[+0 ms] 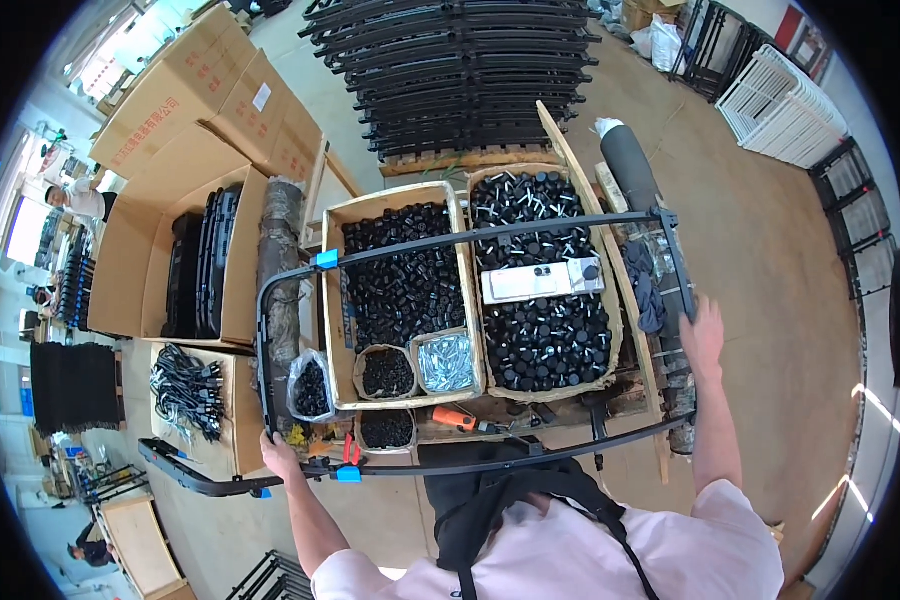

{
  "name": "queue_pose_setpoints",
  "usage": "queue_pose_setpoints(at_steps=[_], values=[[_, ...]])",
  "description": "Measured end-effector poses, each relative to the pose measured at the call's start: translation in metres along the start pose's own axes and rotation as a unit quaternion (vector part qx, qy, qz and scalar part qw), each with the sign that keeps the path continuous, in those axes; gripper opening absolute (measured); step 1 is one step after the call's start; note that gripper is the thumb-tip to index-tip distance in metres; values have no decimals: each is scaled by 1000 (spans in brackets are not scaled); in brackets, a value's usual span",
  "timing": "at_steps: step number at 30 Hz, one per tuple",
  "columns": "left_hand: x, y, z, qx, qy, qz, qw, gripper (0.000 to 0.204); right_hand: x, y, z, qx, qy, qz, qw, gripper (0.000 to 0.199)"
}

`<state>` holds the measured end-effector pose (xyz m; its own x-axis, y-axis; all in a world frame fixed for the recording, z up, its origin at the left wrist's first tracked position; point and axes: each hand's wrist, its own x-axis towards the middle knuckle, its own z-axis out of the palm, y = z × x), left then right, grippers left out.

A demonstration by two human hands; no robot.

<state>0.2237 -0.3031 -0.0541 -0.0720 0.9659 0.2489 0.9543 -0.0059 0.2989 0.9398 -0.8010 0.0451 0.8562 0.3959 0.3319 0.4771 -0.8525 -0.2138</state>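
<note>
A large black metal tube frame with rounded corners spans the workbench in front of me, above the boxes of parts. Blue clips sit on its tubes at the left. My left hand is closed around its near left corner. On the right side tube, my right hand has its fingers wrapped around the bar. Another black bar section sticks out past the left corner. Below the frame lie a carton of small black plastic parts and a carton of black knobs with metal studs.
A white box rests on the knobs. Silver screws fill a small bin. An orange power tool lies near the bench's front edge. Padded rolls flank the bench. Stacked black frames stand beyond; cartons are left.
</note>
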Motion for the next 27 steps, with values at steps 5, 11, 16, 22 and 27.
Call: queue_pose_setpoints(at_steps=[5, 11, 16, 22, 27], values=[[-1, 50, 4, 16, -76, -42, 996, 46, 37, -86, 71, 146, -156, -165, 963, 32], [-5, 27, -12, -61, -50, -2, 997, 49, 81, -180, 208, 17, -222, -199, 954, 40], [-27, 56, -44, -175, 31, 56, 983, 31, 101, -179, 258, -108, -241, -224, 938, 47], [-42, 139, -72, -262, -21, 75, 962, 15, 100, -181, 256, -75, -247, -158, 953, 29], [-39, 223, -64, -328, -111, 183, 920, 13, 84, -186, 218, 107, -173, -66, 977, 38]])
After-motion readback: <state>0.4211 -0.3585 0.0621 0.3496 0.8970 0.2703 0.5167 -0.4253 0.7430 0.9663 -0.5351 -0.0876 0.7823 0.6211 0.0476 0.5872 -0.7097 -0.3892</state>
